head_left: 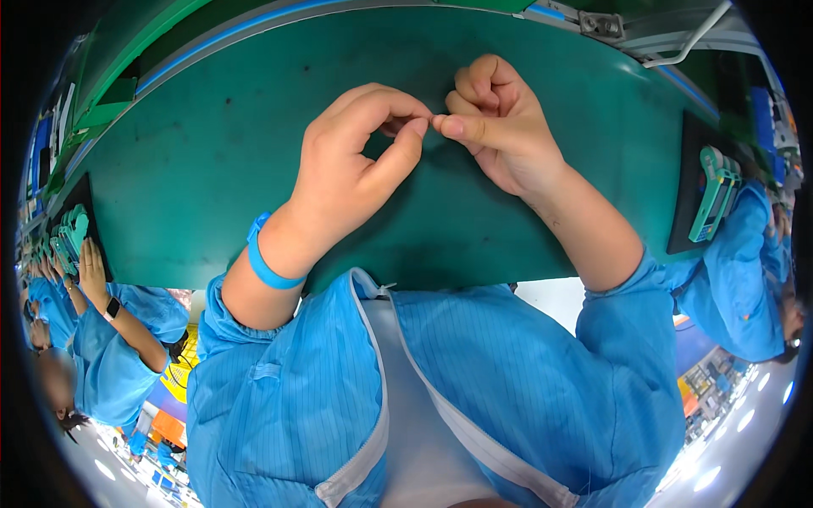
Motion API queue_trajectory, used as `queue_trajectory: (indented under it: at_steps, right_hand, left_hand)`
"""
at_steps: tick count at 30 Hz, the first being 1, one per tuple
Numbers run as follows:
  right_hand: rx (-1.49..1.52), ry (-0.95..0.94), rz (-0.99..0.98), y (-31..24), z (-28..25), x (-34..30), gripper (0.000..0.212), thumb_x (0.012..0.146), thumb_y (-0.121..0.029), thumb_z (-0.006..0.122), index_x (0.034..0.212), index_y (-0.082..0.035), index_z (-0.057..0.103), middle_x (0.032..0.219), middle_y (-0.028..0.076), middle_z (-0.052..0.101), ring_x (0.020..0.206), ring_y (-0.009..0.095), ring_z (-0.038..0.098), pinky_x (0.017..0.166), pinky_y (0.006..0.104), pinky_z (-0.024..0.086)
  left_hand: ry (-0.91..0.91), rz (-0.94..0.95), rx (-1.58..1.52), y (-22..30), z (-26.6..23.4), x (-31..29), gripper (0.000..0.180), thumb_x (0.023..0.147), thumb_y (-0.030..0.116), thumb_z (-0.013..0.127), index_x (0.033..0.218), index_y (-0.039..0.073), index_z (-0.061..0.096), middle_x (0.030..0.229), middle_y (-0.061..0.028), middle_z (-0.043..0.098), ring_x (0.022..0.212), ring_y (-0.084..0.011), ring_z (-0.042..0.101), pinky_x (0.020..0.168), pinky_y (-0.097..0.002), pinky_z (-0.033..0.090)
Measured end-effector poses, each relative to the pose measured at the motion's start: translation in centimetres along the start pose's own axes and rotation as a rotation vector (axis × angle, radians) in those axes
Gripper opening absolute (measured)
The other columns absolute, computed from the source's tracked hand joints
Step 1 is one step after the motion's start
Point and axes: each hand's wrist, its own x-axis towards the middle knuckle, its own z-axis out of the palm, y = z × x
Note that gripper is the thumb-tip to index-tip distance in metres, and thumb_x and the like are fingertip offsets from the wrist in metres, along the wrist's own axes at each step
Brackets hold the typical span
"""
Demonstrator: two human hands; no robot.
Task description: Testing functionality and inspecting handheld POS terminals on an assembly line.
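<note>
Above the green work surface (pixel 212 169) my two hands meet, fingertip to fingertip. My left hand (pixel 356 152), with a blue band (pixel 269 254) round its wrist, is closed in a pinch of thumb and forefinger. Opposite it, my right hand (pixel 500 127) has its thumb pressed against the bent forefinger and the other fingers curled in. Whatever lies between the fingertips, if anything, is too small to make out.
Green-cased devices lie on dark mats at both ends: one device (pixel 716 195) at right, several (pixel 72 233) at left. A co-worker's hand (pixel 93 271) is beside the left ones. Another person's blue sleeve (pixel 737 279) shows at right. A metal rail (pixel 229 38) borders the far edge.
</note>
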Motion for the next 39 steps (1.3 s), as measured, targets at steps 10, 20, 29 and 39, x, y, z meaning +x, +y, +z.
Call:
queue_trajectory:
  at_steps: [10, 20, 29, 39]
  right_hand:
    - [-0.189, 0.013, -0.146, 0.2, -0.2, 0.1, 0.042, 0.072, 0.015, 0.072, 0.085, -0.011, 0.042, 0.074, -0.004, 0.032, 0.062, 0.006, 0.041, 0.064, 0.0221, 0.047]
    - [-0.409, -0.02, -0.179, -0.1, -0.7, -0.1, 0.041, 0.075, 0.017, 0.068, 0.08, -0.011, 0.039, 0.073, -0.003, 0.034, 0.061, 0.007, 0.034, 0.059, 0.0208, 0.04]
    - [-0.664, -0.075, -0.1, -0.9, -0.7, -0.4, 0.048, 0.075, 0.012, 0.073, 0.072, -0.014, 0.033, 0.068, -0.004, 0.033, 0.057, 0.005, 0.031, 0.052, 0.0217, 0.03]
    - [-0.68, 0.019, -0.132, -0.4, 0.0, -0.7, 0.041, 0.078, 0.012, 0.07, 0.077, -0.011, 0.036, 0.069, -0.003, 0.035, 0.061, 0.004, 0.038, 0.072, 0.0234, 0.053]
  left_hand:
    - [-0.006, -0.056, 0.025, 0.2, -0.1, 0.0, 0.009, 0.08, 0.0, 0.068, 0.089, 0.0, 0.067, 0.083, -0.0094, 0.065, 0.074, -0.0188, 0.065, 0.066, -0.0277, 0.053]
    - [-0.101, -0.172, -0.025, -0.6, -0.3, 0.2, 0.008, 0.084, 0.005, 0.066, 0.09, 0.001, 0.068, 0.082, -0.0093, 0.066, 0.077, -0.0196, 0.064, 0.067, -0.0292, 0.051]
    - [-0.22, -0.039, 0.068, -0.8, -1.1, 0.8, 0.006, 0.081, 0.003, 0.064, 0.086, 0.001, 0.066, 0.081, -0.0096, 0.065, 0.076, -0.0236, 0.062, 0.065, -0.032, 0.049]
    - [-0.066, 0.03, 0.176, -0.9, 0.0, 0.3, 0.005, 0.075, 0.002, 0.066, 0.08, 0.002, 0.064, 0.075, -0.0079, 0.062, 0.07, -0.0226, 0.062, 0.06, -0.0314, 0.049]
